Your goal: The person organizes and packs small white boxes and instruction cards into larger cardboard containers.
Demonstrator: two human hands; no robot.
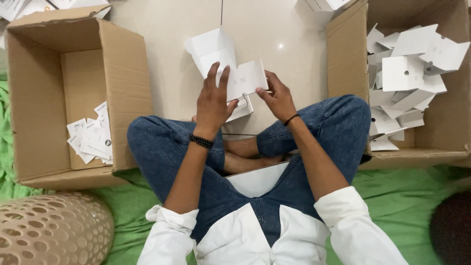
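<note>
I sit cross-legged in blue jeans on a green cloth [392,201] and hold a small white cardboard box [230,66] above the pale floor. The box is partly unfolded, with one flap raised at its far end. My left hand [213,100] grips its near left side, fingers spread upward over the card. My right hand [277,95] holds its right edge with the fingertips. A black bead bracelet is on my left wrist and a thin black band on my right. Another white piece [244,109] shows just below the box between my hands.
An open brown carton [122,73] on my left holds a few small printed leaflets [93,140]. A second brown carton [346,54] on my right is piled with white flattened boxes [407,73]. A perforated beige basket [49,228] stands at the lower left.
</note>
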